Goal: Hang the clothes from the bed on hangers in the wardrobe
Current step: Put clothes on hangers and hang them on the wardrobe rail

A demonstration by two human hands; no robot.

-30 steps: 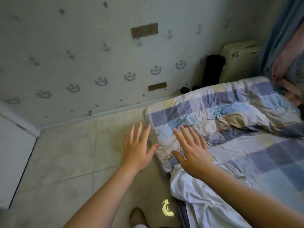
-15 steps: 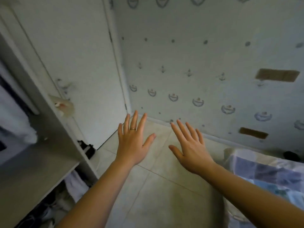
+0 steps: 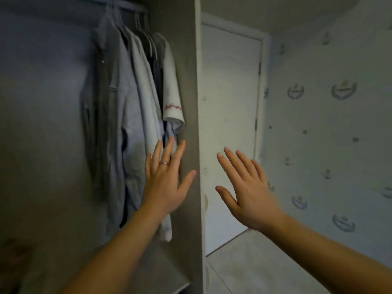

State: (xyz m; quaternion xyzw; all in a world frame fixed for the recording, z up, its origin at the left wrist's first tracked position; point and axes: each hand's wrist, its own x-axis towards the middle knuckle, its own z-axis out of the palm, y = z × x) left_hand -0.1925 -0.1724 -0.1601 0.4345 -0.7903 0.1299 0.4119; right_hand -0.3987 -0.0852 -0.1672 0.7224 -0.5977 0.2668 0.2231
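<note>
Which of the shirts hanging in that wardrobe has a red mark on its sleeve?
The white short-sleeved shirt hanging furthest right, next to the wardrobe's grey side panel. The grey shirt and pale blue shirt show no red.

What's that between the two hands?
In the head view, the wardrobe side panel stands upright between the left hand and right hand.
</note>
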